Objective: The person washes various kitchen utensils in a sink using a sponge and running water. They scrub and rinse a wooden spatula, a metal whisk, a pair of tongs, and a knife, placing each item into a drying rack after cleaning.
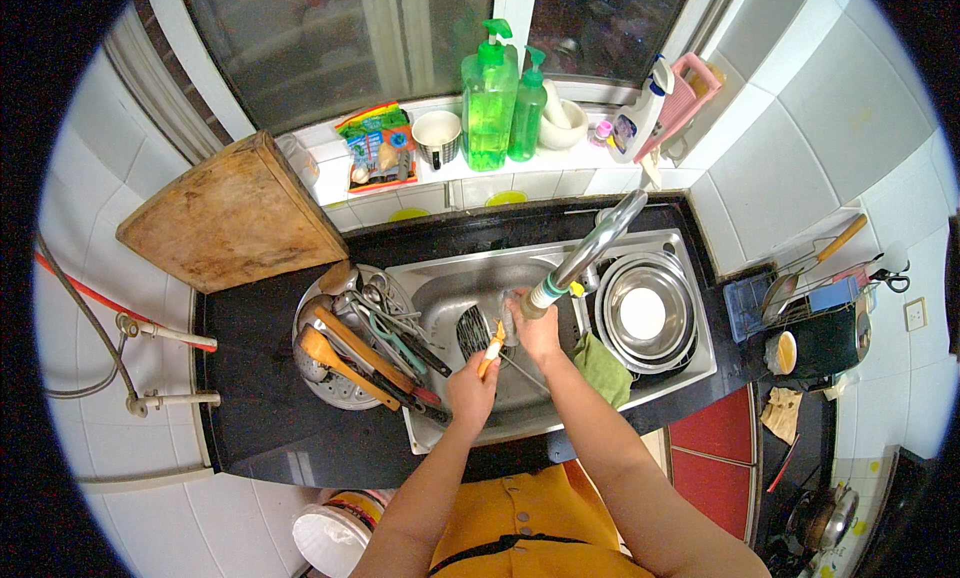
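My left hand (474,389) grips a small orange-and-white utensil (491,351) over the steel sink basin (450,278). Its tip points up toward the tap, but its exact kind is unclear. My right hand (541,334) is just beneath the chrome tap spout (592,248), which partly covers the fingers. Clear water appears to run beside those fingers; whether they hold anything is hidden. A dark ridged object (472,332) lies in the basin left of my hands. To the right of my right wrist, a green cloth (604,372) drapes over the sink divider.
Nested steel bowls (611,308) fill the right basin. A perforated steel tray (315,390) heaped with utensils, including a wooden spatula (337,364), stands left. A thick cutting board (232,218) leans behind it. Green pump bottles (489,113) and a mortar (564,128) line the sill.
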{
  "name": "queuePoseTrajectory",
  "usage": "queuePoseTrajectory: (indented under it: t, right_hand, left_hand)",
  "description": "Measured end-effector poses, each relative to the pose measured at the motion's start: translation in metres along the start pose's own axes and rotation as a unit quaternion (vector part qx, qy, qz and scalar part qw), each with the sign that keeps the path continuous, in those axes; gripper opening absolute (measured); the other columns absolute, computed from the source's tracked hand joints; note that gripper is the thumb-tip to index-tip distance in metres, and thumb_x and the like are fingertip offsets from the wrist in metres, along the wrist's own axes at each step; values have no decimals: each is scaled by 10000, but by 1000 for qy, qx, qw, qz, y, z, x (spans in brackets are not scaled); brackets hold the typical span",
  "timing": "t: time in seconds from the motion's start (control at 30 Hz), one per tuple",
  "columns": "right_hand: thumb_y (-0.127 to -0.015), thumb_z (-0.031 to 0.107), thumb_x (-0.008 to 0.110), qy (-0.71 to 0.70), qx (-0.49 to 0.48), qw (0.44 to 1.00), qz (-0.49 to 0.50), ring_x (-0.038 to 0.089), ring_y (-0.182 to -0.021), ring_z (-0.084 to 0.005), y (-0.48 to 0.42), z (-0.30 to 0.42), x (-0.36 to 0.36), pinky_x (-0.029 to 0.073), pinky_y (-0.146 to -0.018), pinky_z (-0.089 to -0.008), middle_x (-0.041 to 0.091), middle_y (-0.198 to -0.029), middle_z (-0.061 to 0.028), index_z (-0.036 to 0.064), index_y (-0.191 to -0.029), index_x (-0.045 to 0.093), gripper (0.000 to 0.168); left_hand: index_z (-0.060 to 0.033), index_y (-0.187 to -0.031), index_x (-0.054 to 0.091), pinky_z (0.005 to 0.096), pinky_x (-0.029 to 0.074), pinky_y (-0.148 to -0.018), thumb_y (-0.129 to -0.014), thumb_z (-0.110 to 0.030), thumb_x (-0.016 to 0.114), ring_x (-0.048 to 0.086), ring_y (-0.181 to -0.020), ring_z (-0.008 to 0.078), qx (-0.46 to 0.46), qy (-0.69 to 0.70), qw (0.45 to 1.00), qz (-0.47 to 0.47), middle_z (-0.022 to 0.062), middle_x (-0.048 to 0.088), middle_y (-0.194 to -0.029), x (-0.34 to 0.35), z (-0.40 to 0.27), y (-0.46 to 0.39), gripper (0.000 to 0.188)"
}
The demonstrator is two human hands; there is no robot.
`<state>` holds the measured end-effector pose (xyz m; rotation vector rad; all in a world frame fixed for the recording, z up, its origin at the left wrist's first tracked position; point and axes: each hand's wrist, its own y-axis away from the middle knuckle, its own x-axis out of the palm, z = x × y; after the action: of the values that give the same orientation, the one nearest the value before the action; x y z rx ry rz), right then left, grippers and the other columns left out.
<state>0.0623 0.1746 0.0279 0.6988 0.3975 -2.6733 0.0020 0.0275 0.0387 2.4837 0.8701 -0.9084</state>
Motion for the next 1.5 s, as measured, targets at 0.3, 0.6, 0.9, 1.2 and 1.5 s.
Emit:
queuePoseTrajectory:
  t: [0.3,0.6,0.9,1.2,1.5]
  right_hand:
    - [-878,244,559,-253,222,942,0,593,-679,-135,-3,-13,3,447,-571,-283,656,-834,-77,13,-932,604,241]
    - [-837,295,629,-210,138,967,33,568,-759,-129,4,3,-6,456,-684,-272,640,-877,-56,-20,-1014,592,363]
    - [-826,246,645,-108,133,984,44,560,-673,-126,2,3,0,449,-604,-278,608,-750,-61,1,-881,609,254]
    - [-820,237,660,-237,218,946,-28,551,-692,-123,7,2,15,448,-649,-286,624,-790,-50,-2,-871,605,250]
    - [-809,236,670,-156,164,973,-38,579,-684,-134,9,10,11,457,-646,-292,646,-756,-66,-7,-832,618,250]
  left_hand:
    - [-5,-991,615,342,458,-552,-813,-319,635,599,-580,258,12,42,999,-27,164,609,-679,12,18,6,361]
    - [13,-989,606,311,436,-530,-826,-294,627,556,-543,186,-21,116,993,-17,144,590,-645,9,20,3,348]
    - [-10,-984,604,329,433,-518,-824,-277,622,555,-522,233,4,74,997,-33,150,578,-637,7,14,3,312]
    - [-26,-993,602,387,456,-549,-823,-311,614,593,-616,346,16,50,998,-38,191,605,-718,2,2,6,333]
    - [-26,-976,606,369,443,-522,-822,-280,620,570,-536,300,26,48,997,-58,174,586,-652,14,12,6,297]
